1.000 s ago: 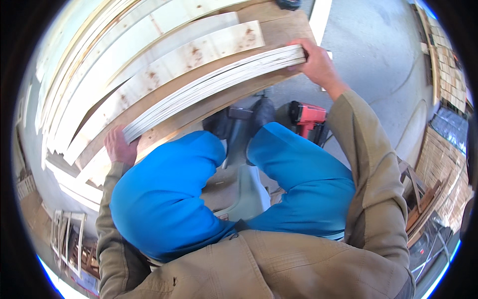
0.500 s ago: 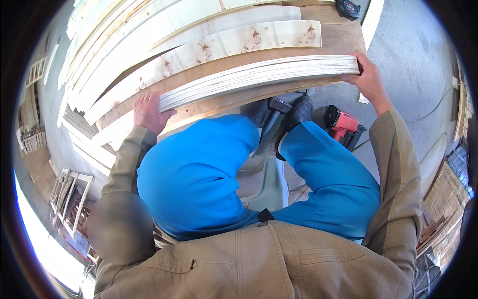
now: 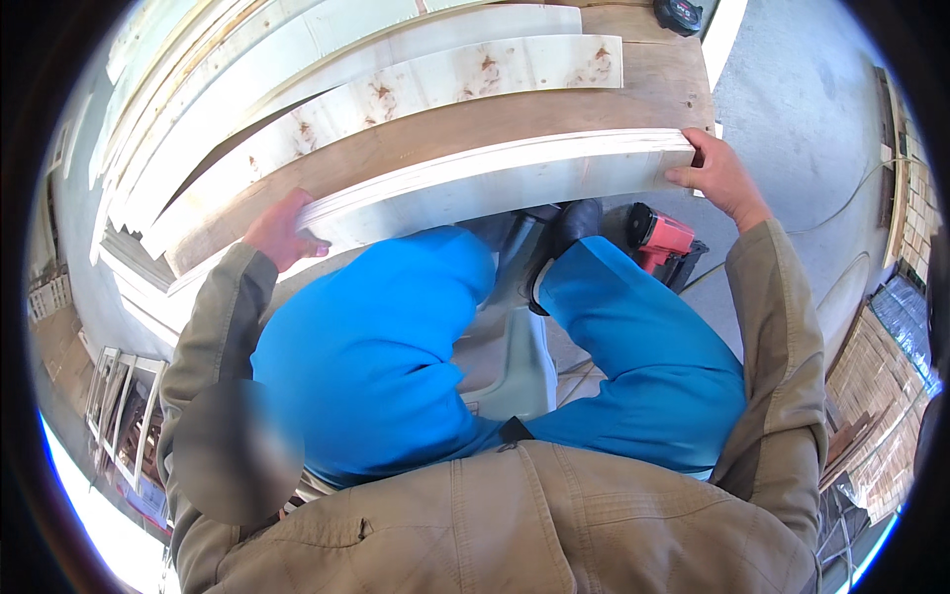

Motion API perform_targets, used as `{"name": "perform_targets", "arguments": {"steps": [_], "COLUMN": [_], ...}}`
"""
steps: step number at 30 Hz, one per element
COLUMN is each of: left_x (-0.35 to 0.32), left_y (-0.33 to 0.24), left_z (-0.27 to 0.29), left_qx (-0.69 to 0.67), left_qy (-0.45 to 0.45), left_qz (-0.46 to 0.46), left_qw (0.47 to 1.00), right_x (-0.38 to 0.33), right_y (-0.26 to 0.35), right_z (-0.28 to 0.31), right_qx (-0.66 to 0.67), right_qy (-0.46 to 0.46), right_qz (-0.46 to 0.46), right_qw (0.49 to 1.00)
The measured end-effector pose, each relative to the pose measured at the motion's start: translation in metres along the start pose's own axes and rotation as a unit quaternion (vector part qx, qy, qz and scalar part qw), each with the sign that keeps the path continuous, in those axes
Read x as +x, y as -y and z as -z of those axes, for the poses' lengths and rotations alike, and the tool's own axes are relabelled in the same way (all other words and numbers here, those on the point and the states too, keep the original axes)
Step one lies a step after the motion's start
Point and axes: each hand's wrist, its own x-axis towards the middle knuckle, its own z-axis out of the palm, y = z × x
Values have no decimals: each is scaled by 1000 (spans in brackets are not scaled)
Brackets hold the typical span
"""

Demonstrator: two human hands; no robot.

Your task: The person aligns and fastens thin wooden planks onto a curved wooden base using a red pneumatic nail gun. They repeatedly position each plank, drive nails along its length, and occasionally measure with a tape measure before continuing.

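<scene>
Between my two hands is a stack of thin pale boards (image 3: 505,183), tilted so that its near broad face shows above my knees. My left hand (image 3: 284,233) grips the left end, thumb on the near face. At the right end my right hand (image 3: 720,176) is closed round the stack, thumb in front and fingers behind. Beyond it lies a brown wooden work surface (image 3: 653,97). On that surface rests a single pale board (image 3: 465,77) with dark knots, and several more pale boards (image 3: 228,89) are piled at the far left.
A red and black nail gun (image 3: 661,238) stands on the floor right of my shoe (image 3: 574,226). A black tape measure (image 3: 679,16) sits at the far right corner of the surface. Bundled wood (image 3: 881,396) stands at the right, white frames (image 3: 124,406) at the left.
The stack has tipped toward me and come nearer, so its broad face now shows instead of mostly its layered edges. Both hands have kept hold of its ends.
</scene>
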Motion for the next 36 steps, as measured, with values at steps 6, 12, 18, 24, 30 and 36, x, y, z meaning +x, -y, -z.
{"name": "perform_targets", "arguments": {"steps": [6, 12, 18, 24, 30, 36], "left_x": [1, 9, 7, 1, 1, -8], "left_y": [11, 23, 24, 21, 26, 16], "left_z": [-3, -4, -5, -5, -9, -13], "left_qx": [-25, -9, -36, 17, 28, 41], "left_qy": [-8, -50, -76, -139, -149, -184], "left_qz": [-32, -109, -131, -168, -179, -184], "left_qw": [999, 993, 988, 976, 972, 965], "right_x": [0, 1, -1, 3, 2, -1], "right_y": [3, 4, 1, 4, 19, 23], "right_z": [1, -3, -8, -11, -11, -20], "right_qx": [0, 5, 36, 44, 33, 12], "right_qy": [8, -13, -37, -48, -47, -91], "right_qz": [-49, -58, -64, -99, -123, -147], "right_qw": [999, 998, 997, 993, 991, 985]}}
